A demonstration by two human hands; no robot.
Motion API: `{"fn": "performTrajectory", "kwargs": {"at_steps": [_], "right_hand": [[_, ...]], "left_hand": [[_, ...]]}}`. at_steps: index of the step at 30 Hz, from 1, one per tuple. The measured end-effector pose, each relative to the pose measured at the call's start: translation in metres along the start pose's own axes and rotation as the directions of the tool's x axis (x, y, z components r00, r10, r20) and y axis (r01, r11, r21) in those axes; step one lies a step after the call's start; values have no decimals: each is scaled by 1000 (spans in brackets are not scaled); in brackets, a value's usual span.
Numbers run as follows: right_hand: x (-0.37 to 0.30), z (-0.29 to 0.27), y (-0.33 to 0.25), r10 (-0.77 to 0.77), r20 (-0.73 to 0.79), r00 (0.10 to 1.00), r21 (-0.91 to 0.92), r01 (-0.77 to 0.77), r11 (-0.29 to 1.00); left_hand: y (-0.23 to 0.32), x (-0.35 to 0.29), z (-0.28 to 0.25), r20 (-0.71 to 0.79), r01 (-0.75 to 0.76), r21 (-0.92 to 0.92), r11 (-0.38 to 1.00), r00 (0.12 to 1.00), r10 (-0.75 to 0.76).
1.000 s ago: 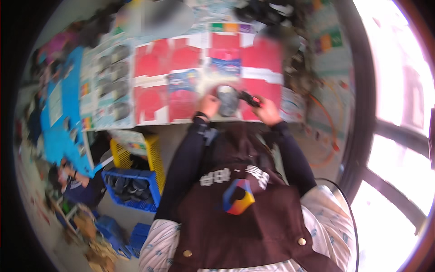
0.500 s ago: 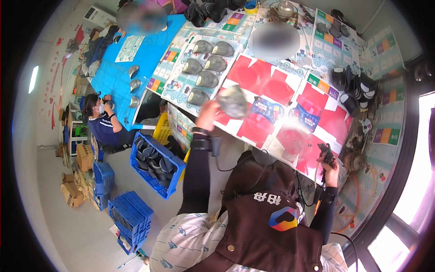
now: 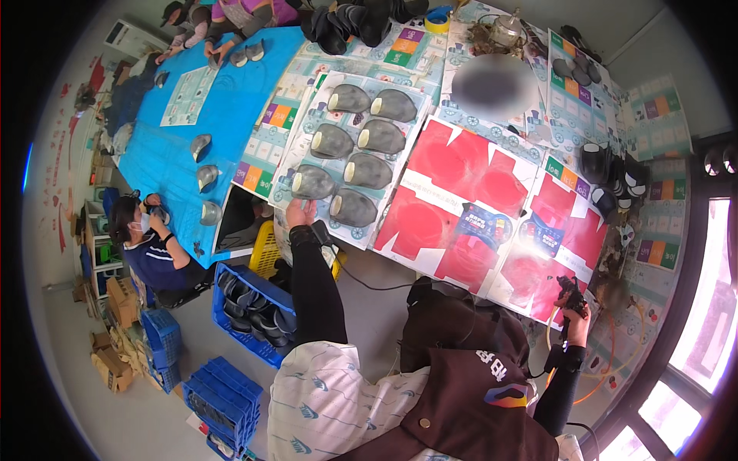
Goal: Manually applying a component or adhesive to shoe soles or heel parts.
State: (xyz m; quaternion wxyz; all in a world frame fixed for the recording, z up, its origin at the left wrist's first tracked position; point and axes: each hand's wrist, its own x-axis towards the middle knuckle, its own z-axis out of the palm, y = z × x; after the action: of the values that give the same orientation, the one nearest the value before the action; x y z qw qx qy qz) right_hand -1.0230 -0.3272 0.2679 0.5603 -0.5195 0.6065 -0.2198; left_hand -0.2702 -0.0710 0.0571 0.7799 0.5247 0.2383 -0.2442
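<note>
My left hand is at the near edge of a white board, its fingertips just under a grey rounded shell-like piece with a pale end. The fingers look apart, and the piece lies on the board. Several like pieces sit beside it in two columns, one of them a grey piece to the right of my hand. On the right, my right hand is closed around a dark, grimy spray gun with a hose, over the near right corner of the red-stained sheets.
A blue-covered table on the left holds more grey pieces; a seated person and others work there. Below stands a blue crate of dark pieces. Dark pieces stack at the right. A cable hangs along the table's front.
My left hand has moved left, and the grey piece it held over the red sheets now lies on the white board. My right hand still grips the spray gun. The view has shifted.
</note>
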Motion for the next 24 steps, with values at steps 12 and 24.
{"fn": "performTrajectory", "kwargs": {"at_steps": [12, 24], "right_hand": [[1, 43, -30, -3, -3, 1000, -33, 3, 999], [2, 51, -34, -13, 17, 1000, -66, 14, 998]], "left_hand": [[-13, 25, 18, 147, 17, 32, 999, 989, -22], [-1, 22, 29, 190, 123, -20, 992, 975, -117]]}}
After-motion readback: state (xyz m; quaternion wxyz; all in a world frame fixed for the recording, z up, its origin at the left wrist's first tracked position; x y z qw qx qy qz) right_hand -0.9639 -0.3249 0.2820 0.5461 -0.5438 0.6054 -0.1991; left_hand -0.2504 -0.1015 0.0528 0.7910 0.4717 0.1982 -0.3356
